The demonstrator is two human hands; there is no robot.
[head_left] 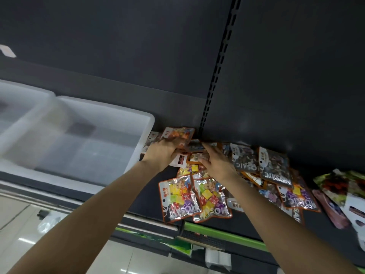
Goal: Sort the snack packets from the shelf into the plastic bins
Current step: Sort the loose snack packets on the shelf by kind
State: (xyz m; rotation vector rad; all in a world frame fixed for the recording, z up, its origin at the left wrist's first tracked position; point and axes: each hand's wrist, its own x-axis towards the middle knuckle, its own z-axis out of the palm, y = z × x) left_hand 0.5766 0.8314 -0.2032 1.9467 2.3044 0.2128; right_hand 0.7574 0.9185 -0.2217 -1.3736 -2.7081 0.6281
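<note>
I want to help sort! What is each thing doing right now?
Left hand: holds an orange packet.
Right hand: rests on the packet pile, grip unclear.
Near bin: upright, looks empty.
Far bin: blurred, contents unclear.
Shelf: strewn with packets.

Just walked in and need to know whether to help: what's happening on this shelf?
A person is sorting candy packets from a dark shelf into clear plastic bins. The left hand holds an orange-edged packet at the back of the pile, right beside the nearer bin. The right hand reaches into the pile next to it; its grip is unclear. Most packets, including two colourful ones at the front, lie loose on the shelf. The nearer bin looks empty.
</note>
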